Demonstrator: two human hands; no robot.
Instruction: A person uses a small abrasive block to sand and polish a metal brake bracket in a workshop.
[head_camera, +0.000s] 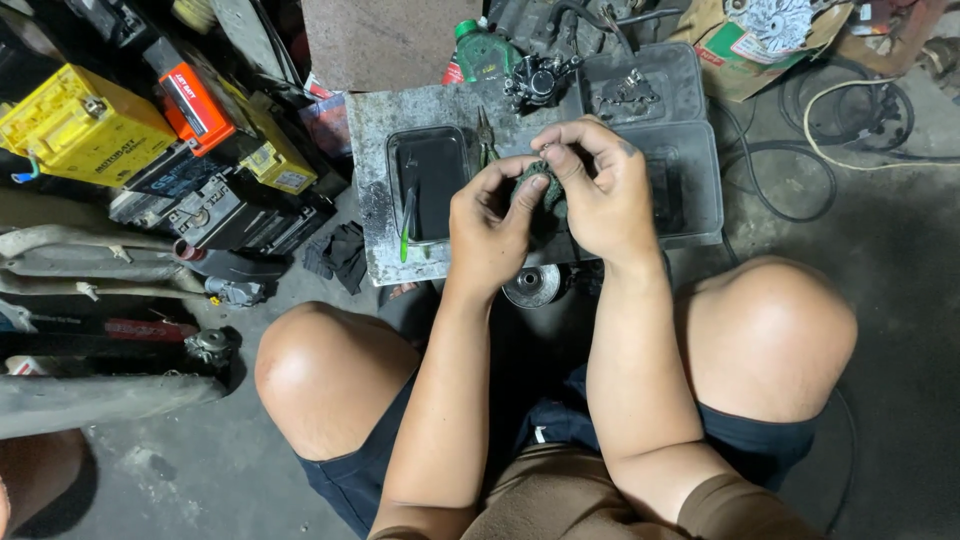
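My left hand (490, 225) and my right hand (600, 190) meet over a low grey work slab (375, 130), both pinching a small dark green scouring pad (540, 185) wrapped around some small part that stays hidden inside it. Fingers of both hands curl tightly on the pad. Just left of my hands lies a black oily tray (430, 180) with a green-handled brush (406, 225) resting in it. A round metal part (533, 286) sits on the floor below my wrists.
Yellow and orange batteries (85, 125) stack at the left. A dark plastic tray (690, 175), a brake caliper (540, 78) and a green-capped bottle (480, 50) lie behind my hands. Black cables (830, 120) coil at the right. My bare knees frame the floor.
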